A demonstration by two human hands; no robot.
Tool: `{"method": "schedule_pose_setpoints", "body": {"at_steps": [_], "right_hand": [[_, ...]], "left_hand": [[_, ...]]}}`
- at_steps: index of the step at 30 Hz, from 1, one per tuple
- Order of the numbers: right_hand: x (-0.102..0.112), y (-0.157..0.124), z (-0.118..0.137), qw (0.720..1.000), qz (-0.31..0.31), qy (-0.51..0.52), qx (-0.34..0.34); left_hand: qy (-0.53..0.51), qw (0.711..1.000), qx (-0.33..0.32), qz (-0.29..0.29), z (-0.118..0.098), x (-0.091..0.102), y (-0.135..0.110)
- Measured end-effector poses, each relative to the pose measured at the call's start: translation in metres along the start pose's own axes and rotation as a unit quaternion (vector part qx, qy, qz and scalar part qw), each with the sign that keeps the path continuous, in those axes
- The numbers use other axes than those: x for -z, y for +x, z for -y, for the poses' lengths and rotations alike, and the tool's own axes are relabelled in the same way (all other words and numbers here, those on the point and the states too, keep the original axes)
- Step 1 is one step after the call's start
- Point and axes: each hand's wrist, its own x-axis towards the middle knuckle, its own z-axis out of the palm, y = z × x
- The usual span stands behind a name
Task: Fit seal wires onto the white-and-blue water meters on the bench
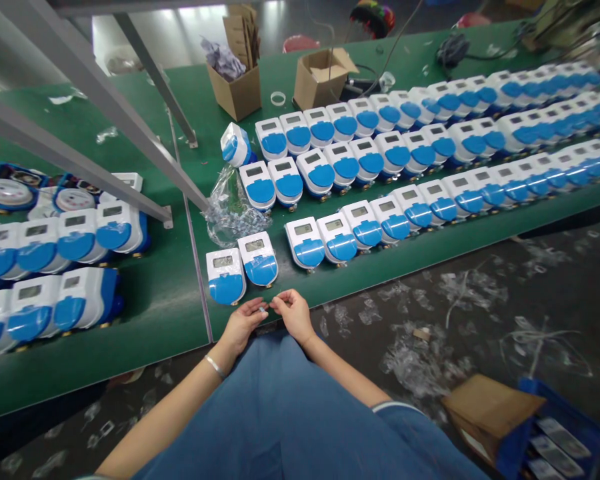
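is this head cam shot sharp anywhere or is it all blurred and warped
Head view: sharpest around the left hand, right hand and the small piece they pinch; far-right meters smear into blur; wide-angle warp bows the green table edge; pale glare washes out the top background.

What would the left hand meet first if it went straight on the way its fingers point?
Probably the small clear piece at its fingertips, then the right hand; the left hand points rightward at it. Depth is unclear.

Light: was bright and even from overhead.
Glare: washed out the far floor [180, 30].
Shadows: were soft and faint.
Blur: far meters [555, 83] and corners were smeared.
Edges: were bent, wide-angle.
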Motion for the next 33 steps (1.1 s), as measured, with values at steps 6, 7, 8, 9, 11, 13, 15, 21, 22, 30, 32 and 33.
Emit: {"method": "schedule_pose_setpoints", "body": {"at_steps": [6,7,8,9,11,13,15,21,22,30,32,33], "right_hand": [[0.0000,0.0016,-0.0010,1.000,0.004,-0.005,-0.001],[-0.0001,0.0017,-0.0011,1.000,0.004,-0.005,0.000],[-0.0001,0.0017,-0.0011,1.000,0.004,-0.006,0.001],[-0.0001,0.0016,-0.0011,1.000,0.004,-0.006,0.001],[0.0000,0.0014,-0.0015,1.000,0.005,-0.006,0.003],[0.0005,0.0015,-0.0031,1.000,0.007,-0.011,0.007],[0.0009,0.0019,-0.0057,1.000,0.009,-0.020,0.013],[0.0010,0.0024,-0.0075,0.998,0.006,-0.063,0.029],[0.0010,0.0024,-0.0060,0.996,0.006,-0.077,0.034],[0.0011,0.0058,-0.0018,0.997,0.004,-0.074,0.035],[0.0007,0.0066,-0.0049,0.998,0.012,-0.051,0.025],[0.0004,0.0069,-0.0064,0.999,0.014,-0.041,0.019]], "left_hand": [[-0.003,1.000,0.002,0.005,0.0007,0.0013,0.0004],[-0.002,1.000,0.001,0.008,0.0010,0.0020,0.0006],[-0.001,1.000,-0.001,0.010,0.0014,0.0029,0.0010],[0.000,1.000,-0.002,0.014,0.0019,0.0038,0.0014],[0.003,1.000,-0.004,0.017,0.0026,0.0055,0.0024],[0.004,1.000,-0.006,0.017,0.0031,0.0064,0.0030],[0.004,1.000,-0.008,0.015,0.0031,0.0063,0.0031],[0.013,1.000,-0.004,0.012,0.0016,0.0048,0.0006],[0.015,1.000,-0.001,0.010,0.0012,0.0045,0.0000],[0.019,1.000,-0.002,-0.007,-0.0019,0.0017,-0.0017],[0.018,1.000,-0.002,-0.016,-0.0017,0.0019,-0.0008],[0.018,1.000,-0.002,-0.021,-0.0013,0.0023,-0.0002]]}}
